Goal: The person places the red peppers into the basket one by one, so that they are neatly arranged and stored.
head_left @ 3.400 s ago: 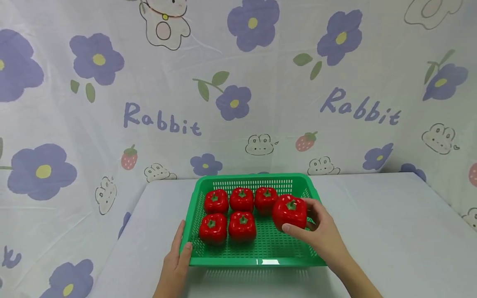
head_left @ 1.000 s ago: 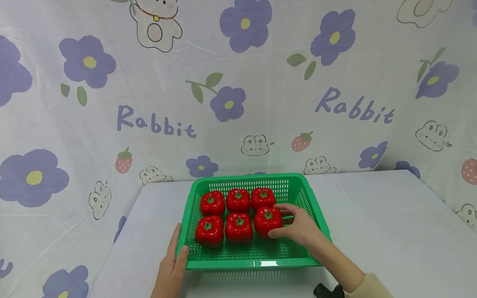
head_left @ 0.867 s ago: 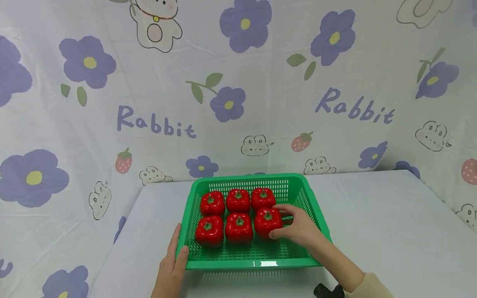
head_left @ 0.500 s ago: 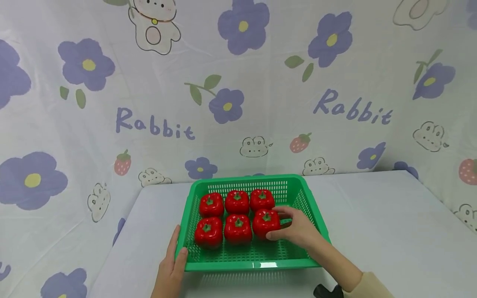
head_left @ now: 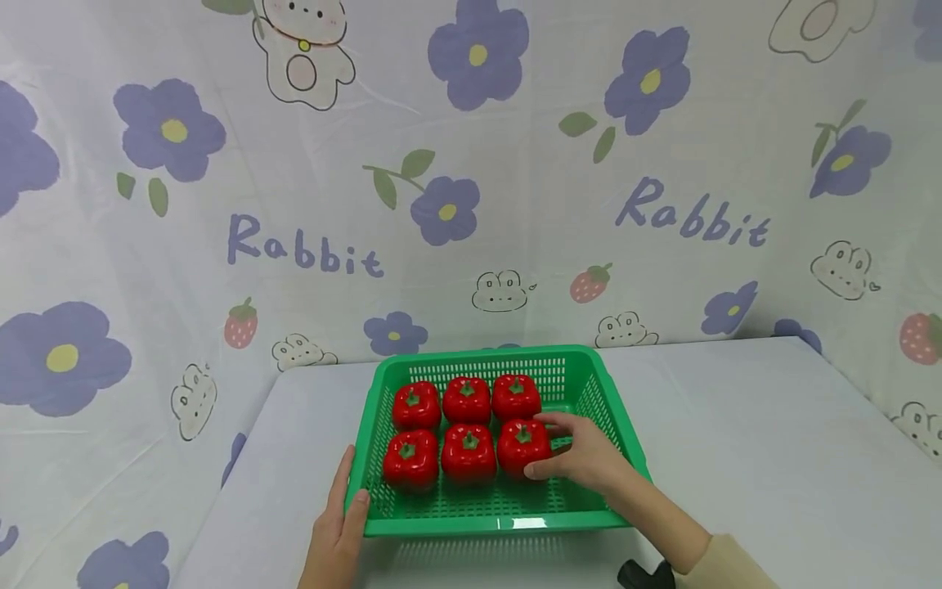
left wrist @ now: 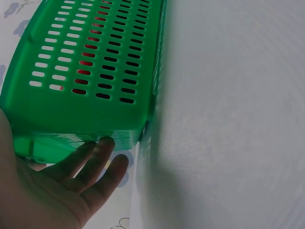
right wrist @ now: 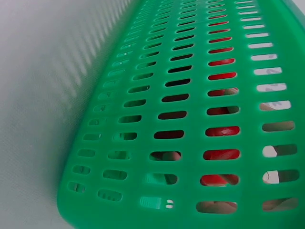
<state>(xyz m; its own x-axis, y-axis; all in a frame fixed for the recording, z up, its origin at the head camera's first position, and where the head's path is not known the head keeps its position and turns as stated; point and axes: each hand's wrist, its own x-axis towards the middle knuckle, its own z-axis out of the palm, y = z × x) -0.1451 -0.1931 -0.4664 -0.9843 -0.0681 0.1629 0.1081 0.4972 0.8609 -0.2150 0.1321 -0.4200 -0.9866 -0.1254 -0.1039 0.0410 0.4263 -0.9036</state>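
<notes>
Several glossy red bell peppers with green stems sit in two rows inside a green plastic basket [head_left: 618, 409]. My right hand [head_left: 589, 454] holds the front-right bell pepper [head_left: 518, 446] between its thumb and fingers, low in the basket. That pepper stands upright beside the front-middle bell pepper [head_left: 468, 454]. At the basket's left front corner rests my left hand [head_left: 338, 523], its thumb by the rim. In the left wrist view this hand's fingers [left wrist: 112, 179] stretch along the outer wall. The right wrist view shows the right hand only in part, through the wall's slots.
The basket stands on a white-covered table [head_left: 736, 442]. Behind it hangs a white cloth [head_left: 545, 221] printed with purple flowers and rabbits. A black object [head_left: 646, 575] lies by the right sleeve [head_left: 724, 564] at the lower edge.
The right hand has carried its bell pepper down and left into the front row's right spot, lowering it slightly further in the last second. The left hand has stayed at the basket.
</notes>
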